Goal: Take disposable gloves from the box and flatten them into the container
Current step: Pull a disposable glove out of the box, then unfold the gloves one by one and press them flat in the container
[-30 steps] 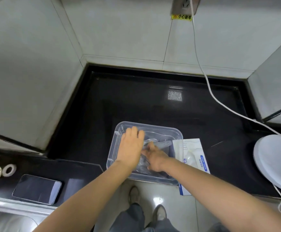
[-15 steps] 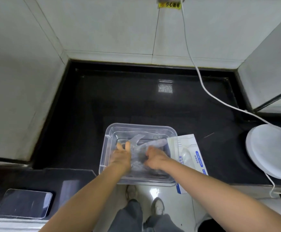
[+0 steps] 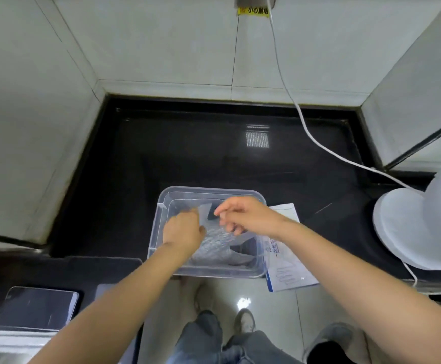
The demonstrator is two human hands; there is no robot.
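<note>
A clear disposable glove lies crumpled in the clear plastic container, lower centre of the frame. Its upper edge is pinched by the curled fingers of the left hand; the right hand is curled beside it, grip not discernible. Flattening is in hand; spreading and pressing flat is judged next. The glove box lies just right.

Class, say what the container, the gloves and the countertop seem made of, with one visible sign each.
Container: clear rigid plastic; contents show through its walls. Gloves: thin translucent plastic film, crinkled. Countertop: probably polished dark stone; it reflects light.
</note>
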